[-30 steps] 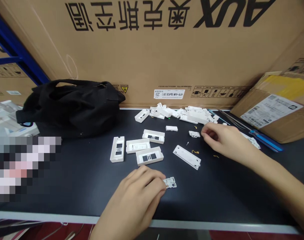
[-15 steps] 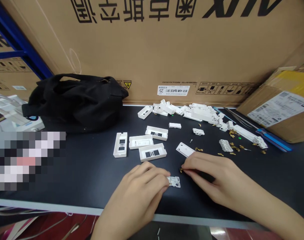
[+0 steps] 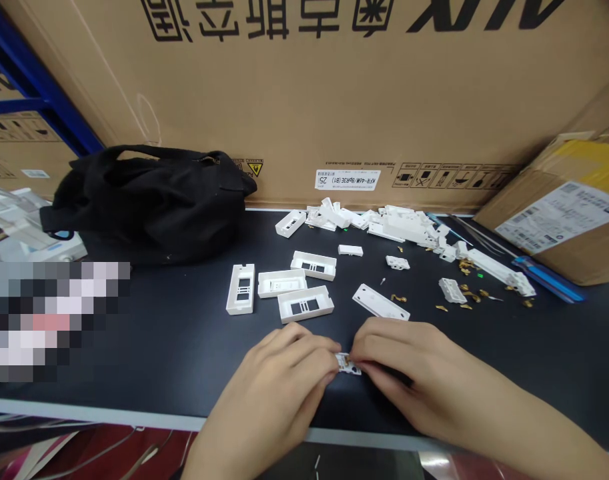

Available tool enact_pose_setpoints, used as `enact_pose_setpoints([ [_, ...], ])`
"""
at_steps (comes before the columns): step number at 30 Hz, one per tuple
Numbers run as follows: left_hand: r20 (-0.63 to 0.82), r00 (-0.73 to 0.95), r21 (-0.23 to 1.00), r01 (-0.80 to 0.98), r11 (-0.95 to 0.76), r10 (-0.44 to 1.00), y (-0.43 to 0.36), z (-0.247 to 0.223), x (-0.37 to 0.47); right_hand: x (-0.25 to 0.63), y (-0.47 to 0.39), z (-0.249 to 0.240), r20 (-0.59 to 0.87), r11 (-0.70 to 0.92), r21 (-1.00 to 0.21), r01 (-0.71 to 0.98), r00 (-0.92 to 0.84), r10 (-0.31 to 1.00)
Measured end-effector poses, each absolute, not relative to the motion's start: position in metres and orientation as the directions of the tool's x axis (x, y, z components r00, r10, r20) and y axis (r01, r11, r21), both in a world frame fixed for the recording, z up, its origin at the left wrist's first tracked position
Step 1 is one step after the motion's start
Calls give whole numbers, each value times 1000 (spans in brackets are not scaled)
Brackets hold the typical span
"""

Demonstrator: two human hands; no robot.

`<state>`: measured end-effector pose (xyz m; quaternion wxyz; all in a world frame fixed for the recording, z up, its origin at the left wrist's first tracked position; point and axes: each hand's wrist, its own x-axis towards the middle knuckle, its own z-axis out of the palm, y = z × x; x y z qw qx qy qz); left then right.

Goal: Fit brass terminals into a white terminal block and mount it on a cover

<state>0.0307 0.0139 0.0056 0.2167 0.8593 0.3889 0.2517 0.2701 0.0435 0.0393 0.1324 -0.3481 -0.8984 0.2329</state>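
Note:
My left hand [image 3: 284, 380] pins a small white plastic insert [image 3: 345, 363] against the black tabletop [image 3: 174, 347] near its front edge. My right hand [image 3: 414, 367] meets it from the right, its fingertips pinching a tiny brass contact against the insert; the contact is mostly hidden. Just behind the hands lie a flat white cover plate [image 3: 381, 302] and three open white housings [image 3: 305, 304].
Loose brass contacts [image 3: 467, 290] are scattered at the right. A heap of white plastic parts [image 3: 384, 223] sits by the large cardboard box [image 3: 334, 93]. A black bag [image 3: 149, 200] lies at the left, a smaller carton [image 3: 559, 227] and blue-handled tool [image 3: 547, 277] at the right.
My right hand came back from the parts at the far right to the insert, carrying a small brass contact, and now touches the insert. My left hand stayed put.

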Motion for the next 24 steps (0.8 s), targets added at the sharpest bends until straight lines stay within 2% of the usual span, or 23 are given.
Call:
enact_pose_setpoints([
  [9, 269, 560, 570, 564, -598, 784, 14, 5, 31, 268, 40, 40, 10, 669, -408, 621, -730, 684],
  [21, 280, 556, 572, 558, -601, 783, 14, 5, 31, 259, 36, 43, 46, 666, -372, 646, -704, 709],
  [24, 283, 546, 562, 571, -598, 788, 13, 5, 31, 267, 43, 54, 115, 662, -376, 648, -676, 728],
])
